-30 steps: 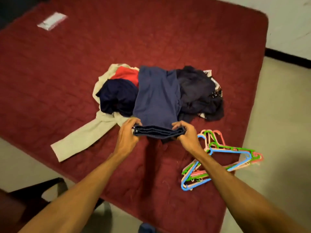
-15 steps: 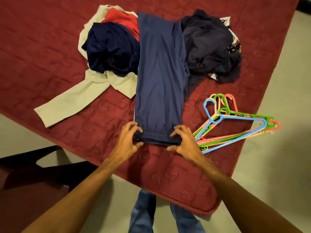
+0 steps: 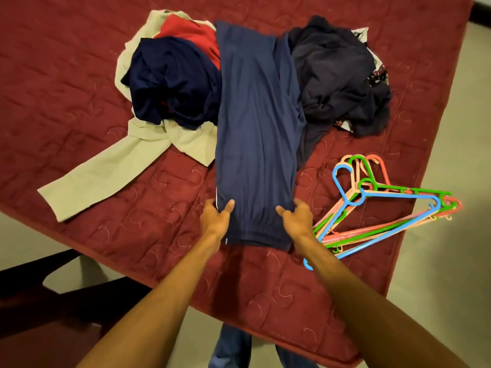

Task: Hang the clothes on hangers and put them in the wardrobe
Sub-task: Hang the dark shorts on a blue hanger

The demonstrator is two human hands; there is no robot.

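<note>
A folded pair of navy blue trousers (image 3: 256, 134) lies lengthwise on the red mattress (image 3: 79, 83), its waistband end nearest me. My left hand (image 3: 215, 219) pinches the left edge of the trousers just above the waistband, thumb on top. My right hand (image 3: 297, 218) grips the right edge the same way. A bunch of several plastic hangers (image 3: 382, 208) in blue, green, pink and peach lies on the mattress just right of my right hand. The pile of other clothes (image 3: 175, 81) sits behind the trousers.
The pile holds a dark navy garment, a red one, a beige garment (image 3: 119, 166) with a long sleeve stretched left, and a dark grey garment (image 3: 337, 75) at the right. The mattress edge runs close in front of me, with tiled floor (image 3: 451, 288) to the right.
The trousers have been drawn toward me and laid flat. Both hands shifted from the waistband end to the side edges a little higher up. The view has dropped closer.
</note>
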